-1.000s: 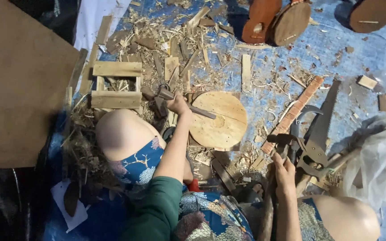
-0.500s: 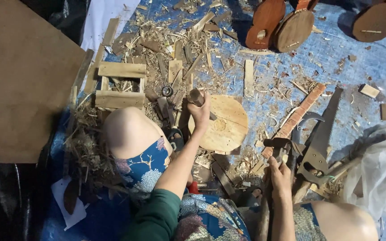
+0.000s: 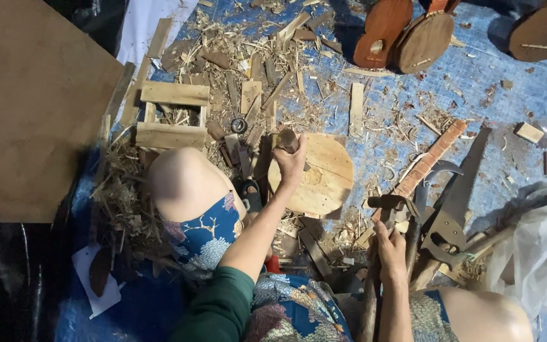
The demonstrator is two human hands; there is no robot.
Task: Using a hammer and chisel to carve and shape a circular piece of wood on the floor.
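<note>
My left hand (image 3: 290,166) is closed around a short wooden-handled tool (image 3: 288,139) and holds it at the upper left edge of a round wooden block (image 3: 321,177) lying on the blue tarp. My right hand (image 3: 390,253) grips the wooden handle of a hammer, whose metal head (image 3: 390,204) points up just right of the block. Both my knees frame the work, the left one (image 3: 185,180) beside the block.
A hand saw (image 3: 460,193) and a fretted wooden strip (image 3: 428,158) lie to the right, with a white plastic bag (image 3: 539,247) beyond. A small wooden frame (image 3: 172,117) and a plywood sheet (image 3: 26,107) are at left. Instrument bodies (image 3: 406,35) lie at the back; offcuts and shavings cover the tarp.
My left hand has lifted the wooden-handled tool from the scraps left of the block and brought it over the block's edge. The right hand with the hammer has barely shifted.
</note>
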